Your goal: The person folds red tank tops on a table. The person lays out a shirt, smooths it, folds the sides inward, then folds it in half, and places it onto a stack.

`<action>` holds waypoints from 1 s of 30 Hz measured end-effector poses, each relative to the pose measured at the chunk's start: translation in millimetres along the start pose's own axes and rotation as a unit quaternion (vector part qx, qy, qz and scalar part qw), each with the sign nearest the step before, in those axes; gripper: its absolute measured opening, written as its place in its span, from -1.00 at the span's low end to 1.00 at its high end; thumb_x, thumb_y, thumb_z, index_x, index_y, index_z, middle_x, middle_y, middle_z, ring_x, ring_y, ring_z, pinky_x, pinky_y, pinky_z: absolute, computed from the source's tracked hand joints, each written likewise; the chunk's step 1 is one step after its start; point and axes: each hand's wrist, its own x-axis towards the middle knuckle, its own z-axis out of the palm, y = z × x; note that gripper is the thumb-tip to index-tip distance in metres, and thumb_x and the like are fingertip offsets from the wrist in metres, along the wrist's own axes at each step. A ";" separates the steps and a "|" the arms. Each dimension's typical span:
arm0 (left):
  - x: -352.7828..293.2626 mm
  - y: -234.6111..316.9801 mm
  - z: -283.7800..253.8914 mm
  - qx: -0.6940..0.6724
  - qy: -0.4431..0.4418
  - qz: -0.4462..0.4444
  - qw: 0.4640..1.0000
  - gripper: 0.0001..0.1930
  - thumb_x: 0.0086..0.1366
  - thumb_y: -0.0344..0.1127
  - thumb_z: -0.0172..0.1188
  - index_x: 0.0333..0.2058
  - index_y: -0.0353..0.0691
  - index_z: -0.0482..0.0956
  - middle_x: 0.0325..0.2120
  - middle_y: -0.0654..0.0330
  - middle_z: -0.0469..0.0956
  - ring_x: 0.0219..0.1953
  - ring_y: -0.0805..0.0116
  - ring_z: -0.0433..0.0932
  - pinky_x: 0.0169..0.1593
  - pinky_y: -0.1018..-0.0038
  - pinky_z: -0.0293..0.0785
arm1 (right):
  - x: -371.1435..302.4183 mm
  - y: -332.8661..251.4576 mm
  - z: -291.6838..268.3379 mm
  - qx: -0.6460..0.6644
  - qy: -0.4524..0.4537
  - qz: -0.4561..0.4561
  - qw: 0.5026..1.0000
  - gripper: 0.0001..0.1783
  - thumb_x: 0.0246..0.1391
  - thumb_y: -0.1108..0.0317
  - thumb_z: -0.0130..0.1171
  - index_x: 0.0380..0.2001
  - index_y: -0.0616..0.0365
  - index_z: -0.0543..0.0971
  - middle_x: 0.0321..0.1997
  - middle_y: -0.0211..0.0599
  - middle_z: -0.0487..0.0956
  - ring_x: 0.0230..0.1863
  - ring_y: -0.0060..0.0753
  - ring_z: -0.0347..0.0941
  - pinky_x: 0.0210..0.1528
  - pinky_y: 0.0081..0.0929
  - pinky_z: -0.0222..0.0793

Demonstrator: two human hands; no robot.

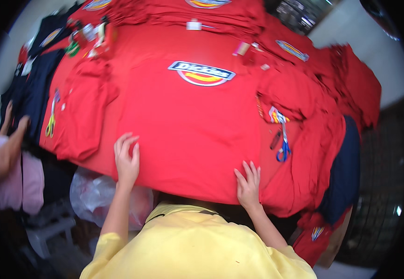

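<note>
A red T-shirt (188, 135) with a printed chest emblem lies spread flat on the table in front of me, its emblem toward the far side. At its left edge rests my left hand (127, 157), open, fingers stretched over the cloth. My right hand (248, 183) is open too, lying at the shirt's near right corner with fingers apart. Neither hand grips anything. To the right of the shirt are blue-handled scissors (284, 146) and a small dark tool (275, 139) beside them.
Yellow-handled scissors (50, 122) lie at the left near a bundled red garment (83, 107). Red shirts are piled at the back (174, 18) and right (299, 102). A plastic bag (92, 190) sits below the table edge. Another person's arm (13, 144) reaches onto dark garments (37, 93).
</note>
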 end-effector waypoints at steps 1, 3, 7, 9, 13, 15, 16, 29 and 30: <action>24.2 1.7 22.6 0.011 -0.022 0.051 0.998 -0.81 0.25 -0.47 0.15 -0.15 -0.26 0.56 0.02 0.04 0.45 0.15 0.02 0.34 0.21 0.22 0.27 | -29.8 10.7 -3.9 0.019 0.024 0.054 0.998 -0.62 0.07 0.53 0.09 0.01 0.15 0.54 0.29 -0.06 0.31 0.38 0.15 0.09 0.43 0.13 -0.15; 72.9 -1.0 57.9 0.030 -0.047 0.110 0.992 -0.80 0.27 -0.42 0.15 -0.13 -0.26 0.56 0.06 0.03 0.43 0.20 0.00 0.30 0.23 0.19 0.27 | -56.5 8.8 -16.6 -0.027 0.095 0.108 0.989 -0.66 0.09 0.50 0.10 -0.02 0.17 0.55 0.12 -0.06 0.43 0.22 0.10 0.25 0.31 -0.01 0.09; 140.7 -12.0 112.1 0.200 -0.137 0.143 0.959 -0.56 0.40 -0.06 -0.02 0.18 -0.08 0.40 0.28 0.11 0.24 0.37 0.08 0.08 0.37 0.14 0.02 | -68.9 4.4 -16.3 0.014 0.170 0.314 0.934 -0.75 0.08 0.34 0.22 -0.16 0.16 0.59 -0.10 -0.13 0.47 -0.05 -0.05 0.34 -0.02 -0.12 0.23; 148.9 -3.8 120.0 0.297 -0.194 0.122 0.927 -0.41 0.43 0.13 -0.18 0.35 0.05 0.16 0.39 0.23 0.06 0.44 0.20 -0.07 0.43 0.11 -0.19 | -77.0 -0.3 -24.5 0.023 0.118 0.316 0.941 -0.75 0.05 0.33 0.25 -0.20 0.18 0.57 -0.12 -0.15 0.46 -0.06 -0.07 0.35 -0.03 -0.11 0.24; 125.8 -30.7 94.0 0.327 -0.172 0.075 0.926 -0.39 0.43 0.13 -0.16 0.36 0.06 0.14 0.40 0.25 0.03 0.45 0.23 -0.08 0.42 0.09 -0.18 | -82.6 -14.2 -26.8 0.064 0.135 0.269 0.952 -0.78 0.00 0.36 0.29 -0.30 0.19 0.53 -0.20 -0.17 0.47 -0.13 -0.06 0.35 -0.08 -0.15 0.26; 106.2 -44.2 69.9 0.340 -0.158 0.038 0.926 -0.40 0.40 0.12 -0.11 0.34 0.04 0.18 0.38 0.23 0.07 0.43 0.22 -0.03 0.40 0.07 -0.13 | -82.2 -20.2 -25.8 0.102 0.177 0.242 0.949 -0.80 -0.01 0.38 0.30 -0.32 0.17 0.51 -0.30 -0.14 0.48 -0.22 -0.02 0.38 -0.16 -0.20 0.31; 98.3 -46.9 56.2 0.347 -0.141 0.018 0.927 -0.41 0.38 0.09 -0.06 0.31 0.02 0.23 0.35 0.20 0.14 0.40 0.19 0.04 0.38 0.06 -0.07 | -83.6 -25.5 -23.7 0.133 0.165 0.283 0.935 -0.79 0.00 0.38 0.29 -0.31 0.19 0.51 -0.31 -0.13 0.48 -0.24 0.00 0.39 -0.18 -0.20 0.32; 180.0 146.9 254.3 0.228 -0.163 0.475 0.834 -0.73 0.31 -0.27 0.07 -0.07 -0.15 0.61 0.06 0.14 0.48 0.20 0.05 0.32 0.32 0.02 0.11 | -99.3 -43.1 -26.3 0.256 0.144 0.328 0.898 -0.85 0.03 0.40 0.27 -0.41 0.26 0.55 -0.46 -0.21 0.52 -0.38 -0.24 0.43 -0.30 -0.33 0.35; 186.6 161.0 254.1 0.308 -0.257 0.441 0.803 -0.73 0.30 -0.27 0.07 -0.09 -0.14 0.62 0.02 0.16 0.49 0.17 0.06 0.34 0.30 0.00 0.12 | -98.7 -45.5 -30.8 0.245 0.147 0.329 0.900 -0.84 0.00 0.41 0.29 -0.43 0.25 0.53 -0.46 -0.20 0.51 -0.37 -0.18 0.41 -0.30 -0.30 0.34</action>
